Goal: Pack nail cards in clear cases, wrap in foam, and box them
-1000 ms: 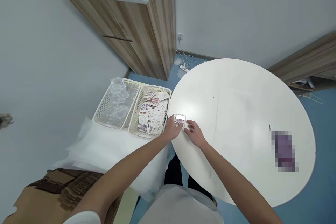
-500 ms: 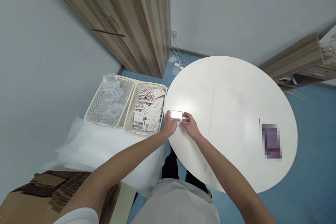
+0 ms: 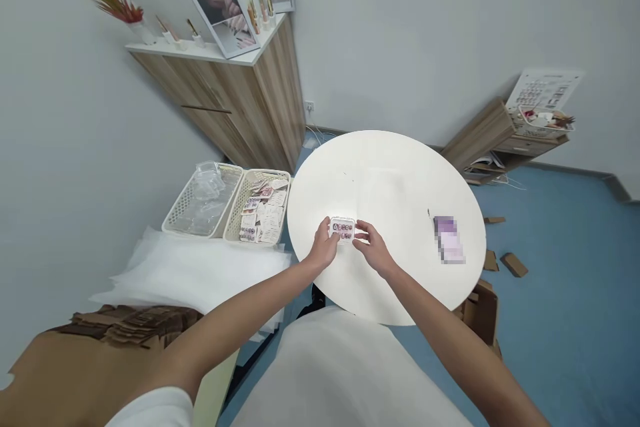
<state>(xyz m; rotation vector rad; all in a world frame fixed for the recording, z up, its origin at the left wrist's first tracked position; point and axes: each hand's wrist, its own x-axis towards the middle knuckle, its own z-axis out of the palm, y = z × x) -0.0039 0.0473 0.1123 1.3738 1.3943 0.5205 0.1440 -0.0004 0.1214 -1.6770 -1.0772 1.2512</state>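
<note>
A small clear plastic case of press-on nails (image 3: 343, 227) is above the white round table, with rows of dark pink and purple nails showing through its lid. My left hand (image 3: 325, 245) is closed on the case's left side, its thumb across the lower left corner. At the case's right edge is my right hand (image 3: 373, 247), fingers apart and slightly curled, tips at or very near the rim. Whether those tips press on the case is too small to tell.
The round table (image 3: 385, 287) also bears a blurred-out purple item (image 3: 449, 240). To the left stand a basket of nail cards (image 3: 233, 233) and a basket of clear plastic packaging (image 3: 173, 223). White sheets (image 3: 200, 270) and folded cardboard (image 3: 60, 373) lie nearer. A wooden cabinet (image 3: 240, 107) stands behind.
My view has tilted up and shifted, bringing more cabinet top and floor into sight. Glare has left the case's lid, so the nails show. Right fingers are spread a little wider.
</note>
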